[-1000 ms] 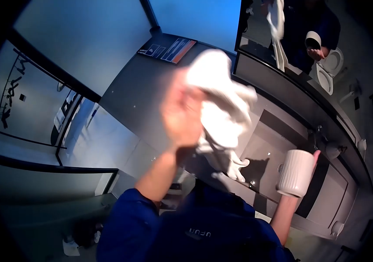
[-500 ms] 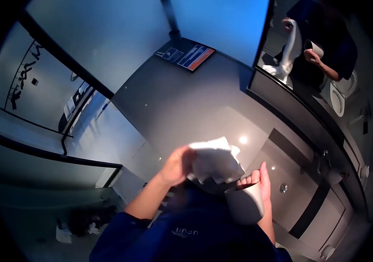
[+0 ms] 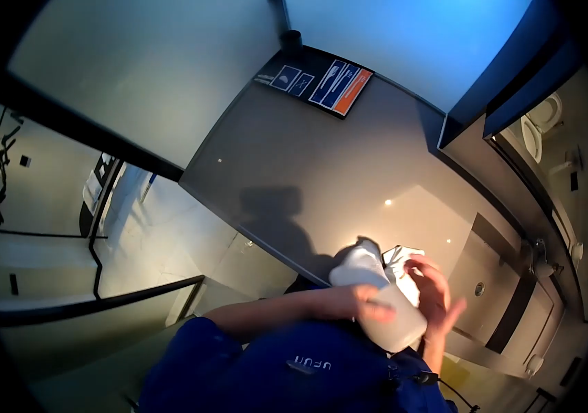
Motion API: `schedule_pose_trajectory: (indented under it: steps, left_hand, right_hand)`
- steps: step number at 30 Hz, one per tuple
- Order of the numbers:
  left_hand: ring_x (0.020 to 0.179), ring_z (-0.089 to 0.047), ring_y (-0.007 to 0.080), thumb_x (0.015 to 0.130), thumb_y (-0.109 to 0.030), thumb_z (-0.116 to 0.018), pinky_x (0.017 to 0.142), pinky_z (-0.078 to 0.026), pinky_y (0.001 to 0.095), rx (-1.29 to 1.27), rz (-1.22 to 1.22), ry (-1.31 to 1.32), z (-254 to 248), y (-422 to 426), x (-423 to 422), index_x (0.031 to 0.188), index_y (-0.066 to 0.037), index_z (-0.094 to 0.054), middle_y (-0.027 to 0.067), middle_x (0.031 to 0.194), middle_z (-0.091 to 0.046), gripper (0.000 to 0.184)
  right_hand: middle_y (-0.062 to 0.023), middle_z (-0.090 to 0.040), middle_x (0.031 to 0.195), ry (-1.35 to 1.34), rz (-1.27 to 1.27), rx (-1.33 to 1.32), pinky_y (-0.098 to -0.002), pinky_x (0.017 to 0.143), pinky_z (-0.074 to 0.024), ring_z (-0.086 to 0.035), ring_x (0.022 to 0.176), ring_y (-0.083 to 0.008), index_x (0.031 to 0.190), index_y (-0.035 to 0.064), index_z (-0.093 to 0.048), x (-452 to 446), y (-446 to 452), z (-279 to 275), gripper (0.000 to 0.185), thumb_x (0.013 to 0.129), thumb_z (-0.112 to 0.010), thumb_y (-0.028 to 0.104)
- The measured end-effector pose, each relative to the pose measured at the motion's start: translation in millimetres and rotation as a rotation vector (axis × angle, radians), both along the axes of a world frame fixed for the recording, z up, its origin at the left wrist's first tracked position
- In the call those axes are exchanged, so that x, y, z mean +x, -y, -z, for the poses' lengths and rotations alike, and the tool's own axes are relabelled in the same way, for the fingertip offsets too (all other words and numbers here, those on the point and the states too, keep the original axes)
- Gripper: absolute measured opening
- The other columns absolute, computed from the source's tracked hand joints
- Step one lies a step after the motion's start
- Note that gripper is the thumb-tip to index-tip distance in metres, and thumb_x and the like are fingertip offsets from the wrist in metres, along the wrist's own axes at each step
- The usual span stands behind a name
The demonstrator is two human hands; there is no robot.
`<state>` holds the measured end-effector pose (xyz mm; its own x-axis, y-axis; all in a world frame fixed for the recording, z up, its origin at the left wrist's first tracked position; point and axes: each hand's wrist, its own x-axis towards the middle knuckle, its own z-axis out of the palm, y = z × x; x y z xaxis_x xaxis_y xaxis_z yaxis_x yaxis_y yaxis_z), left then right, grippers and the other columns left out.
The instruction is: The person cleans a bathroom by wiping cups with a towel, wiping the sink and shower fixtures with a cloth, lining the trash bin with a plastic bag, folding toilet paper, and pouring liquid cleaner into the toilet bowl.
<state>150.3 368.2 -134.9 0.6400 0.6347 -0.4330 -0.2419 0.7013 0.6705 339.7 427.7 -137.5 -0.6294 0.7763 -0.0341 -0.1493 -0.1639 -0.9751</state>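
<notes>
A pale mug point(image 3: 397, 322) is tilted in front of my blue shirt. My left hand point(image 3: 359, 303) is closed on its side, with the fingers slightly blurred. Crumpled white cloth point(image 3: 361, 267) bunches beyond the mug, over the counter's near edge; whether part of it is inside the mug, I cannot tell. On the right, my right hand point(image 3: 435, 292) curls its fingers over a fold of the cloth, beside the mug, with the thumb held apart. The mug's handle and mouth are hidden.
The grey counter point(image 3: 321, 172) spreads out ahead. At its far edge lies a dark printed mat point(image 3: 321, 86) with an orange strip. A sink point(image 3: 473, 268) with a drain and a faucet point(image 3: 542, 255) is on the right, below a mirror point(image 3: 549, 151). Glass partitions stand left.
The cloth was in my left hand and the mug in my right. Now my left hand is on the mug and my right fingers are on the cloth. The view has shifted.
</notes>
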Motion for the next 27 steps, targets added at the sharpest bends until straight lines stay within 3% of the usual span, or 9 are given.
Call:
schedule_pose_trajectory:
  steps: [2,4,5,9,12,16,18,24,27]
  left_hand:
    - [0.113,-0.048,0.0219,0.09,-0.022,-0.054,0.095,-0.039,0.0331,0.652,-0.25,-0.21,26,6,-20,0.121,0.001,-0.048,0.0104,0.121,-0.05,0.04]
    - [0.112,-0.049,0.0222,0.09,-0.018,-0.051,0.095,-0.038,0.0345,-0.364,-0.349,0.634,13,-11,-28,0.126,0.0,-0.042,0.0107,0.12,-0.05,0.041]
    - [0.113,-0.048,0.0216,0.09,-0.018,-0.05,0.095,-0.038,0.0342,-0.212,-0.32,0.638,22,-12,-30,0.128,-0.001,-0.039,0.0112,0.121,-0.05,0.043]
    - [0.103,-0.053,0.0202,0.077,-0.021,-0.065,0.085,-0.042,0.0341,0.853,-0.253,-0.052,1,-38,-45,0.113,-0.002,-0.051,0.0114,0.108,-0.058,0.043]
    - [0.105,-0.052,0.0211,0.079,-0.017,-0.065,0.088,-0.041,0.0332,0.734,0.347,-0.443,18,-55,-56,0.12,-0.001,-0.046,0.0127,0.113,-0.054,0.048]
    - [0.108,-0.051,0.0193,0.085,-0.017,-0.057,0.088,-0.043,0.0335,-0.148,-0.299,0.545,43,-46,-64,0.125,-0.003,-0.042,0.009,0.119,-0.052,0.045]
    - [0.112,-0.047,0.0201,0.083,-0.019,-0.061,0.092,-0.039,0.0337,0.052,-0.243,0.494,46,-47,-61,0.129,-0.002,-0.038,0.0094,0.122,-0.049,0.054]
    - [0.092,-0.058,0.0296,0.076,-0.023,-0.068,0.078,-0.045,0.0352,1.003,-0.058,-0.398,39,-43,-62,0.108,-0.001,-0.055,0.0173,0.1,-0.059,0.041]
    - [0.072,-0.059,0.0311,0.079,-0.017,-0.064,0.063,-0.046,0.0371,0.904,-0.121,-0.502,54,-27,-88,0.09,-0.003,-0.062,0.015,0.078,-0.06,0.018]
  right_hand:
    - [-0.0235,-0.042,0.124,0.13,-0.156,0.575,-0.0475,0.089,-0.0406,-0.045,0.111,-0.0384,0.117,0.0122,-0.052,7,-6,-14,0.071,0.062,-0.074,0.052]
    - [-0.0228,-0.04,0.125,0.571,0.005,0.875,-0.0499,0.085,-0.0414,-0.044,0.113,-0.0388,0.126,0.0153,-0.045,-24,9,-23,0.094,0.046,-0.086,0.043]
    - [-0.0215,-0.04,0.124,0.331,0.147,0.969,-0.0468,0.085,-0.0416,-0.045,0.11,-0.0386,0.132,0.0162,-0.036,-28,3,3,0.101,0.048,-0.087,0.038]
    - [-0.0145,-0.043,0.121,0.196,0.292,-0.015,-0.0395,0.089,-0.0413,-0.047,0.107,-0.0256,0.137,0.0035,-0.018,-62,-4,-11,0.102,0.063,-0.079,0.039]
    - [-0.0154,-0.04,0.126,0.242,0.175,-0.537,-0.0353,0.097,-0.0345,-0.041,0.116,-0.0249,0.139,0.0044,-0.019,-64,-24,10,0.09,0.074,-0.069,0.041]
    - [-0.0206,-0.032,0.135,0.381,0.125,0.758,-0.0443,0.097,-0.0353,-0.037,0.122,-0.0361,0.139,0.0169,-0.026,-69,-19,5,0.094,0.064,-0.078,0.041]
    - [-0.0208,-0.041,0.128,0.195,0.235,0.841,-0.0443,0.09,-0.0401,-0.046,0.111,-0.0358,0.128,0.0137,-0.042,-70,-29,16,0.078,0.061,-0.08,0.031]
    - [-0.0133,-0.055,0.11,0.217,0.46,-0.158,-0.0367,0.094,-0.0364,-0.051,0.105,-0.0248,0.119,0.0036,-0.05,-76,-36,20,0.048,0.077,-0.067,0.022]
    - [-0.0104,-0.059,0.102,0.015,0.563,-0.512,-0.0307,0.061,-0.0506,-0.061,0.086,-0.0207,0.11,0.0052,-0.055,-55,-55,40,0.044,0.085,-0.054,0.042]
